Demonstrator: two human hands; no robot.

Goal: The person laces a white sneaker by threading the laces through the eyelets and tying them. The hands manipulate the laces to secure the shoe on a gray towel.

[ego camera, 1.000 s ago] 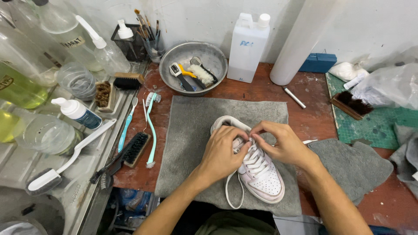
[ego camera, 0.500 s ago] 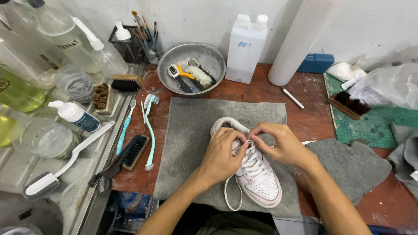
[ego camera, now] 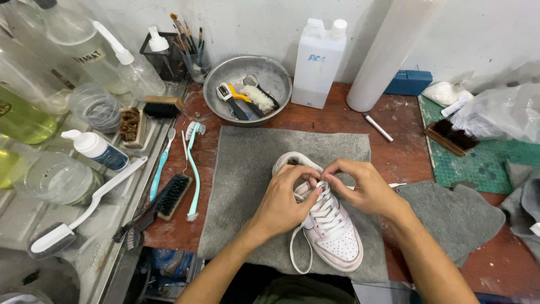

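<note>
Both hands, left [ego camera: 285, 197] and right [ego camera: 360, 188], pinch the lace [ego camera: 300, 262] closed over the shoe [ego camera: 337, 239], which lies on the grey cloth [ego camera: 247, 186]; a slipped pinch could undo the lacing (thin lace, fingertip hold). Beyond, red worktop [ego camera: 394, 152], metal bowl [ego camera: 216, 93], white wall [ego camera: 253, 22]
</note>
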